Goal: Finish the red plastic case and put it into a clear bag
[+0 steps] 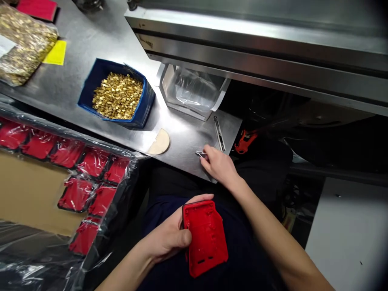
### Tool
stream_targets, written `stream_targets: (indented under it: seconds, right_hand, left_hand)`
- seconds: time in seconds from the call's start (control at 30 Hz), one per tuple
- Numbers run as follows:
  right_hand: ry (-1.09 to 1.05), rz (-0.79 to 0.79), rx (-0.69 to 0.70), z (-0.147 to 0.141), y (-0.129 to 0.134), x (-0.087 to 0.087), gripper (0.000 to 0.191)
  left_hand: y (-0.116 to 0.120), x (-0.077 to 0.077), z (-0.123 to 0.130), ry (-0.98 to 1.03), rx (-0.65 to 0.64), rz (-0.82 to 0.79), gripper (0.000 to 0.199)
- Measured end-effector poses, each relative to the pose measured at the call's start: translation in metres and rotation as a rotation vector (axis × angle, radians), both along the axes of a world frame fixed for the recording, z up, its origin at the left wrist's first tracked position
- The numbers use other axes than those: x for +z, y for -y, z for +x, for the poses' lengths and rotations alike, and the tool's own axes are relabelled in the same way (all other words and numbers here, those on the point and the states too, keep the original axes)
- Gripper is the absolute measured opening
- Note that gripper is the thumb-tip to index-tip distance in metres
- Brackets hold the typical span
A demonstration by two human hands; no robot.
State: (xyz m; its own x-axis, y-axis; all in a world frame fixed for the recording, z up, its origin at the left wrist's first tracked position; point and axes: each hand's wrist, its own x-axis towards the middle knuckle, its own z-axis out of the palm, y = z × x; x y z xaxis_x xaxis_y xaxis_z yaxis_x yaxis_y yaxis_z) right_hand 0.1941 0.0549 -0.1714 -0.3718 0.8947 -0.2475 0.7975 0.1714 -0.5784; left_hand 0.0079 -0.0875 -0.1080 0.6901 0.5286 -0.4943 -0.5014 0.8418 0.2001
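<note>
My left hand [171, 236] grips a red plastic housing [206, 238] with a dark rim by its left side, thumb over the edge, its hollow inside facing up above my lap. My right hand [218, 163] is over the front of the metal bench, fingers pinched on a small dark metallic piece [200, 154] whose kind I cannot make out. Just beyond that hand lies a slim utility knife [219, 134]. A pale rounded flat piece [160, 142] rests at the bench edge to the left.
A blue bin [145, 105] of small brass pieces [118, 97] stands on the bench, beside a clear bin [209, 117] with plastic bags. At left, a lined box holds several bagged red housings [77, 194]. A metal machine edge [242, 60] overhangs the bench. An orange tool [245, 141] lies right.
</note>
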Motion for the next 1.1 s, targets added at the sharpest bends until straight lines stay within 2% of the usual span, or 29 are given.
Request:
stream_targets:
  seconds: [0.07, 0.17, 0.27, 0.33, 0.43, 0.57, 0.87, 1.0, 1.1]
  right_hand:
    - [-0.092, -0.061, -0.068, 0.016, 0.018, 0.023, 0.011]
    - [-0.319, -0.174, -0.164, 0.031, 0.047, 0.073, 0.016]
    - [-0.369, -0.238, -0.027, 0.032, 0.074, 0.116, 0.014]
    - [-0.352, -0.185, 0.052, 0.027, 0.088, 0.127, 0.016]
    - [-0.322, -0.074, 0.073, 0.019, 0.102, 0.126, 0.014]
    - [-0.293, -0.023, 0.075, 0.016, 0.107, 0.118, 0.016]
    - [-0.278, -0.015, 0.123, 0.018, 0.106, 0.117, 0.013]
    - [-0.354, -0.017, 0.096, 0.026, 0.101, 0.117, 0.021]
    - [-0.352, 0.061, 0.208, 0.035, 0.096, 0.115, 0.025]
  left_hand:
    - [0.0, -0.002, 0.0, -0.017, -0.008, -0.002, 0.111]
    - [0.0, -0.004, 0.002, -0.047, -0.018, 0.013, 0.108]
    - [-0.002, -0.003, 0.004, -0.033, -0.02, 0.059, 0.102]
    - [-0.004, -0.002, 0.006, -0.03, -0.034, 0.081, 0.099]
    - [-0.007, 0.001, 0.008, -0.047, -0.044, 0.105, 0.097]
    - [-0.009, 0.005, 0.011, -0.043, -0.028, 0.107, 0.095]
    - [-0.004, 0.001, 0.013, -0.025, -0.033, 0.121, 0.092]
    - [-0.002, -0.001, 0.012, -0.025, -0.023, 0.094, 0.097]
    - [-0.001, -0.003, 0.011, -0.01, -0.026, 0.063, 0.097]
